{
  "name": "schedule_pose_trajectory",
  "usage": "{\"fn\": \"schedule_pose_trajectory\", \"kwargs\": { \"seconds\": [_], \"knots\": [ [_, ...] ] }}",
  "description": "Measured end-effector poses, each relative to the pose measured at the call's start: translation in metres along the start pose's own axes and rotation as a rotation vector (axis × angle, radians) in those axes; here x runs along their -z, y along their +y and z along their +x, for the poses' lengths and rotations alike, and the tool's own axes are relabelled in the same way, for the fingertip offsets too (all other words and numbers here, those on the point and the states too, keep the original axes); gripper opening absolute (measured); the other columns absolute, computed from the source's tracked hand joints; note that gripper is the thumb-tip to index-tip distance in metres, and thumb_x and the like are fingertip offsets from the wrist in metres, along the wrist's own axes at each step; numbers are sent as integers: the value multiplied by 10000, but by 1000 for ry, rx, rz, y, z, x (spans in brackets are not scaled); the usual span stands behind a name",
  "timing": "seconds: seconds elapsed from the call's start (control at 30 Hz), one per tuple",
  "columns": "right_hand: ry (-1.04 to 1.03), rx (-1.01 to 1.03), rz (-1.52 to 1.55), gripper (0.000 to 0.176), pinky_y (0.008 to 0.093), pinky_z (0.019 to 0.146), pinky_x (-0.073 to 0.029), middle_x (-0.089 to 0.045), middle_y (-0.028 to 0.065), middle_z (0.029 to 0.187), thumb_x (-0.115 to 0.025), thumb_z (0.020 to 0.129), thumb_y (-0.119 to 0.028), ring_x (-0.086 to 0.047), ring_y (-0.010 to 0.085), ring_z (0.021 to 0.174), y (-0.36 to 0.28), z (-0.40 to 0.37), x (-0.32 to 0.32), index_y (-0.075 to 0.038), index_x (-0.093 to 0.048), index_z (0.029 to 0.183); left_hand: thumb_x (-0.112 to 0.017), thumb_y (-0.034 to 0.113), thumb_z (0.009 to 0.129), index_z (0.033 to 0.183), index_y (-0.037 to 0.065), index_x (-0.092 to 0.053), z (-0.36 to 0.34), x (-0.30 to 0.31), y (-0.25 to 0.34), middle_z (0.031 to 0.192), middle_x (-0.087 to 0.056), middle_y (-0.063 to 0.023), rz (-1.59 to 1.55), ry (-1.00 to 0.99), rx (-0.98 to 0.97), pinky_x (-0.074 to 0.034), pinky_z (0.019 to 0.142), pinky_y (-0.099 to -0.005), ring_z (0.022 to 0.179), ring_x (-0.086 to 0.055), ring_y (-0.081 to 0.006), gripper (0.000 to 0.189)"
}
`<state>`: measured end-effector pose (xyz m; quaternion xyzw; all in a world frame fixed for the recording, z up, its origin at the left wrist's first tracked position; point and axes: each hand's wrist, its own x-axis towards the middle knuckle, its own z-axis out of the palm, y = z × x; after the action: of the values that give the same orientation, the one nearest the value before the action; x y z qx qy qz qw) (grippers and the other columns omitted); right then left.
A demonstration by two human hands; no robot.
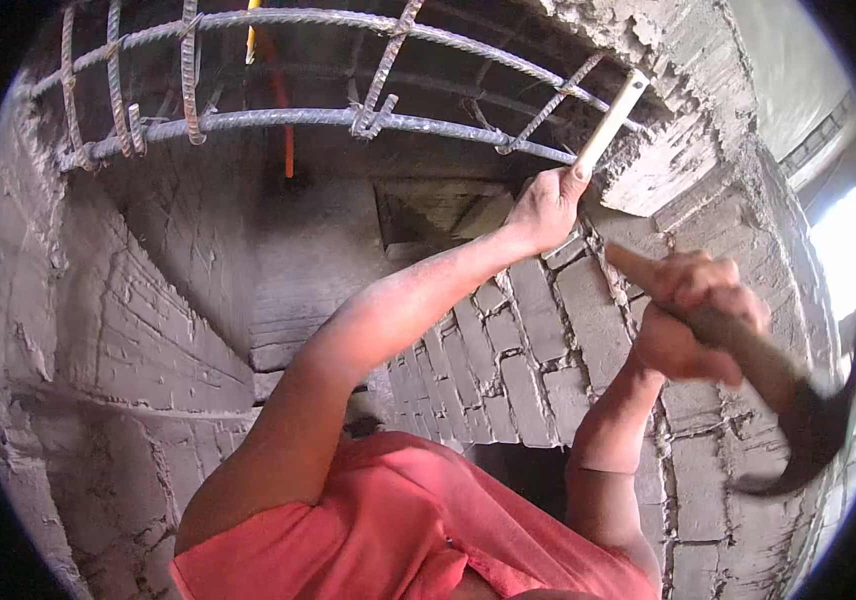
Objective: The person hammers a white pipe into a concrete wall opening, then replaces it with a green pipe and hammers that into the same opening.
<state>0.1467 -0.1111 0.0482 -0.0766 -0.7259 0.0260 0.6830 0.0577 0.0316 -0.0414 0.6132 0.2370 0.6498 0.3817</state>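
Note:
My left hand (548, 208) is closed around the lower end of a pale, narrow bar (613, 122). This bar slants up to the right, with a small dark spot near its top, and overlaps the rough concrete edge in this view. The fist hides its lower end. To the right and lower, my right hand (693, 325) grips a claw hammer (813, 430) by its wooden handle. The dark hammer head hangs at the lower right, its curved claw pointing left. Motion blurs the right hand and the hammer somewhat.
Ribbed steel bars (298, 118) with cross ties span the top, ending near the broken concrete (673, 160). A brick wall (538, 350) runs below my hands. An orange-red strip (288, 150) hangs behind the bars. Bright light enters at the right.

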Motion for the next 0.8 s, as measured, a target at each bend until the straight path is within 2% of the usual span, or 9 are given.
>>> {"fn": "schedule_pose_trajectory", "kwargs": {
  "seconds": [0.07, 0.2, 0.23, 0.37, 0.4, 0.5, 0.6, 0.63, 0.8],
  "knots": [
    [-18, 147, -63, 593, 341, 492, -411, -447, 28, 620, -492, 928, -679, -475, 175, 572, 23, 2, 1, -86, -483, 927, -369, 533, 1034, 872, -38, -587, 0, -1, 0, 710, -570, -263, 10, 0, 8, -453, 644, -489, 706, -545, -488, 632],
    [-229, -498, -843, 511, 345, 505, -392, -503, 72, 599, -367, 1051, -382, -482, 211, 512, 82, -14, 23, -31, -500, 704, -312, 550, 1042, 826, -38, -535, 2, -7, -3, 675, -484, -247, 82, 52, 2, -411, 642, -475, 632, -430, -350, 665],
    [-301, -157, -998, 497, 358, 494, -371, -494, 86, 580, -330, 1049, -346, -476, 206, 520, 81, -18, 29, -36, -512, 706, -293, 546, 1045, 828, -39, -546, 3, -8, -9, 705, -520, -276, 129, 52, -26, -416, 660, -492, 657, -457, -422, 673],
    [-65, -145, -207, 478, 335, 461, -406, -517, 87, 649, -486, 988, -515, -498, 194, 527, 24, 1, -1, -68, -485, 819, -339, 535, 1041, 836, -32, -543, 3, -8, -11, 655, -484, -212, 70, 82, 17, -414, 626, -466, 623, -460, -321, 636],
    [-28, -14, -67, 501, 328, 459, -411, -517, 78, 659, -510, 967, -555, -500, 187, 536, 9, 12, -10, -79, -482, 813, -392, 521, 1030, 907, -34, -595, 2, 1, 2, 752, -593, -270, 24, -13, 65, -457, 668, -480, 726, -574, -460, 603],
    [-34, 181, -62, 642, 372, 531, -427, -476, 38, 659, -458, 911, -715, -470, 194, 528, 14, 12, -3, -82, -504, 819, -382, 521, 1033, 897, -35, -590, 2, -2, 0, 731, -582, -252, 20, -18, 23, -461, 675, -473, 704, -543, -450, 609],
    [-382, -181, -898, 419, 376, 524, -404, -486, 36, 607, -373, 1056, -332, -449, 197, 494, 92, -13, 36, -50, -502, 774, -350, 516, 1047, 822, -41, -530, 0, -11, -2, 636, -448, -163, -40, 29, -52, -424, 630, -452, 625, -414, -285, 626],
    [-248, -608, -772, 379, 344, 541, -422, -530, 54, 666, -380, 1056, -301, -471, 187, 537, 83, -10, 30, -53, -535, 815, -362, 494, 1049, 819, -45, -533, -7, -16, -3, 642, -467, -187, 11, 53, -29, -423, 628, -458, 621, -425, -307, 610],
    [217, -299, -83, 669, 347, 564, -483, -532, 74, 700, -410, 939, -714, -499, 189, 582, 8, 10, -3, -61, -549, 892, -367, 543, 1022, 914, -33, -625, -1, -6, 5, 860, -627, -314, 61, 20, 47, -477, 726, -525, 912, -597, -519, 640]
  ]
}}
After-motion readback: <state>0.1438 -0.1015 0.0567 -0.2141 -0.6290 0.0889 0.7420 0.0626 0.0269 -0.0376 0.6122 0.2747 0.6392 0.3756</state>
